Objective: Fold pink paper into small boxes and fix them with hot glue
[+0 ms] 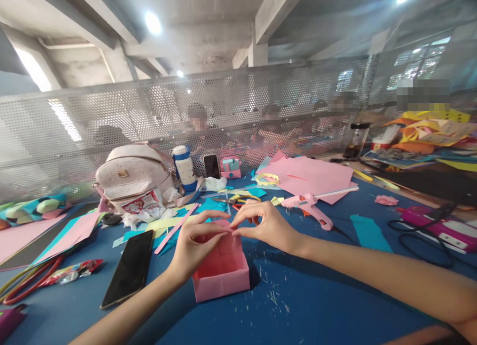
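A small open box of pink paper (222,284) stands on the blue tabletop in front of me. My left hand (199,238) reaches over its left side, thumb and fingers pinching the far edge. From the right, my right hand (266,226) pinches the same far rim, its fingertips close to those of my left hand. The fingers partly cover that edge, so the exact fold there is hidden. Beyond the right hand lies a pink hot glue gun (309,208) with a glue stick in its back. A pair of scissors (242,200) lies behind the hands among paper scraps.
A black phone (128,268) lies at left, near a red snack wrapper (72,272). Behind stand a pale backpack (134,173) and a white-blue bottle (184,169). Pink sheets (316,173) lie at back right; a purple power strip (439,228) with black cables is far right.
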Available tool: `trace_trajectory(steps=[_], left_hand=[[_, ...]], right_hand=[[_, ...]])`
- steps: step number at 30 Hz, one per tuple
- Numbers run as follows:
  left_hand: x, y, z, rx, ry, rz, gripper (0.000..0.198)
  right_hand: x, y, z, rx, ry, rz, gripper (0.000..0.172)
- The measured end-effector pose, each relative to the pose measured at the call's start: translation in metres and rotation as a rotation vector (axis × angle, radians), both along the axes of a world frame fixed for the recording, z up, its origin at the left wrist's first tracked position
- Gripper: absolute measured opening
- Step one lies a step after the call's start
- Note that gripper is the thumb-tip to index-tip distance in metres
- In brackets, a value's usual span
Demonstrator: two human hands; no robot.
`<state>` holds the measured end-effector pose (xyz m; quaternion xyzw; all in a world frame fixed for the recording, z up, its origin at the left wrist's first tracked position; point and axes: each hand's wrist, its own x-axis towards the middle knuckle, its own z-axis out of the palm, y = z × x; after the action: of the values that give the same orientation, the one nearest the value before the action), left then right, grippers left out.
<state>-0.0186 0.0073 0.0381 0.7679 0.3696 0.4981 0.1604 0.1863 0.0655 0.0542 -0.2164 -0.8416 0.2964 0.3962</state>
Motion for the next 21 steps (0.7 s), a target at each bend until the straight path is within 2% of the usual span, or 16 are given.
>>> trace_trajectory(steps=[8, 17, 21], left_hand=[[0.0029, -0.0006, -0.0028, 0.008, -0.023, 0.042, 0.015], [0.0047, -0.0028, -0.0003, 0.009, 0.001, 0.101, 0.007], [0.0045, -0.0017, 0.0009, 0.023, 0.013, 0.088, 0.005]], right_hand=[[-0.0016, -0.0037, 0.0006, -0.080, -0.025, -0.075, 0.008], [-0.0029, -0.0058, 0.0020, -0.144, -0.050, -0.056, 0.007], [-0.0033, -0.0066, 0.0016, -0.137, -0.051, -0.059, 0.006]])
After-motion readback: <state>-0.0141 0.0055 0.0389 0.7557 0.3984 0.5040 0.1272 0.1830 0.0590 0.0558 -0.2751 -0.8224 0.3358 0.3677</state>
